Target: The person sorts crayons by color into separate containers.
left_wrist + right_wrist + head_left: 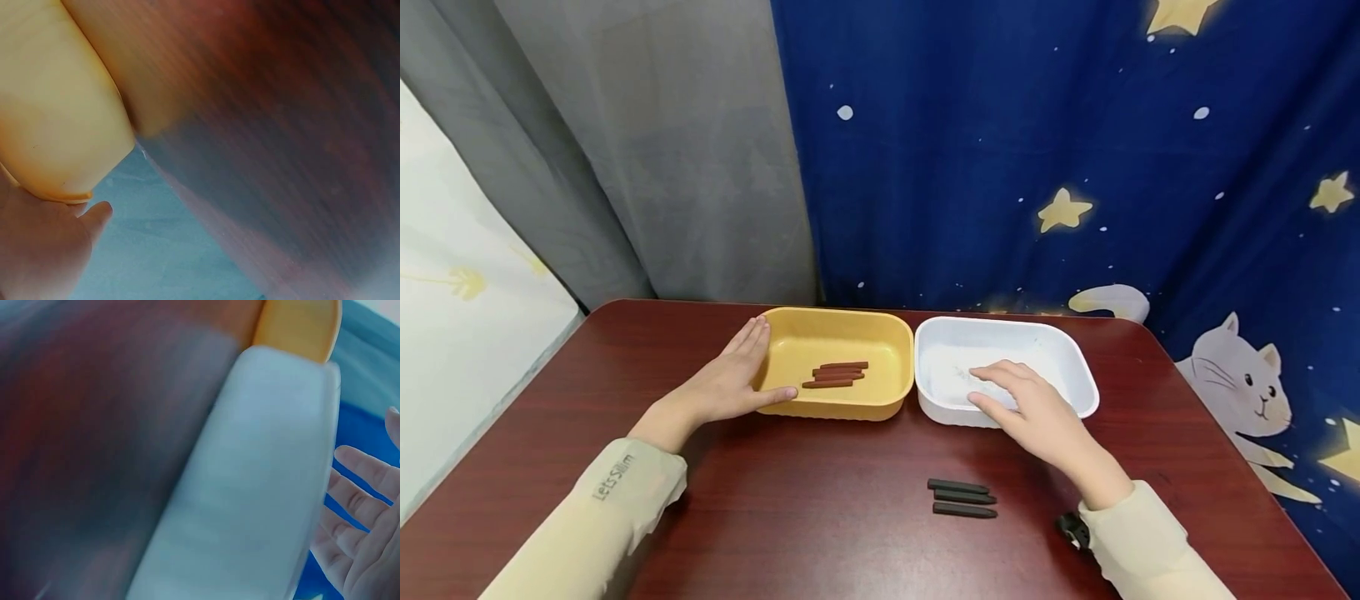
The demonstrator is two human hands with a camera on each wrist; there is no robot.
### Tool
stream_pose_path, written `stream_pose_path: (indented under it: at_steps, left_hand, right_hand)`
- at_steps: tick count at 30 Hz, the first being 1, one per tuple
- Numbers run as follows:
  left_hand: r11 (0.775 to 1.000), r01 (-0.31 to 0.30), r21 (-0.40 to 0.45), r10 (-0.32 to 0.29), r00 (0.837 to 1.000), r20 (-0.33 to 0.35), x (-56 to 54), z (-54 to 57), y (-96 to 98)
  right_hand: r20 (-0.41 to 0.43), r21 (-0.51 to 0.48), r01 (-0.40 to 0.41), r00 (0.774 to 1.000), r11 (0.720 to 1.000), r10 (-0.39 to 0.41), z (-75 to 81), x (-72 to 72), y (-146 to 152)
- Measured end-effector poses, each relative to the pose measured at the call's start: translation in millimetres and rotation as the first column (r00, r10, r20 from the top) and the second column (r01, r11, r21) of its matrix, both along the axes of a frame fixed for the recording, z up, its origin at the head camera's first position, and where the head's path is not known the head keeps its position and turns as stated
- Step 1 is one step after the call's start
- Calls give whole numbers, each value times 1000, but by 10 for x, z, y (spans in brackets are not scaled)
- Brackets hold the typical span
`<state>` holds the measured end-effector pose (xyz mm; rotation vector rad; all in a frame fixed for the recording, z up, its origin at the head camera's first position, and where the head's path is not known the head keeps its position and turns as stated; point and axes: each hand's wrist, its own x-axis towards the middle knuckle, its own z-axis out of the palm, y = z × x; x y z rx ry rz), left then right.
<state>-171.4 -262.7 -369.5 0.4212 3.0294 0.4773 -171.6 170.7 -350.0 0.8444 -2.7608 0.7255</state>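
Observation:
My left hand (pixel 730 379) rests at the left end of a yellow plastic bin (pixel 831 410), fingers straight along its side and thumb over the front rim. Several brown crayons (pixel 835 377) lie side by side inside that bin. Over the front right part of a white plastic bin (pixel 940 408) hovers my right hand (pixel 1037 408), its thumb and fingers spread apart with nothing between them. Three black crayons (pixel 962 498) lie on the table in front of the white bin. In the right wrist view the palm (pixel 375 544) shows bare beside the white bin's rim.
Both bins stand side by side near the back edge of a dark red wooden table (pixel 820 517). Behind it hang a grey curtain (pixel 700 167) and a blue curtain (pixel 940 167) with stars. A black wrist strap (pixel 1073 530) shows at the right sleeve.

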Motion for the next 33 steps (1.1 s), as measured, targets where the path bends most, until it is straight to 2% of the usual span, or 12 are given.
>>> stream_pose_path:
  at_steps: [6,11,18,26,33]
  left_hand:
    - [1000,1,-8,-1,1000,-4,-17,17,-6]
    - [1000,6,3,-5,1000,-4,-10,15,-1]
    - [1000,4,3,-4,1000,3,-6,34,3]
    - [1000,5,0,-5,1000,11,-7,36,17]
    - [1000,11,-14,-11,1000,4,-5,10,1]
  right_hand:
    - [-27,33,55,998,998,-54,-62,-17,338]
    - [-63,114,90,995,989,-83,-49,-28,554]
    - [-26,171,126,992,977,-123,-29,-91,781]
    - [22,178,91,995,980,-96,-120,-225,996]
    - [58,194,67,995,979,-80,-164,-332,1026]
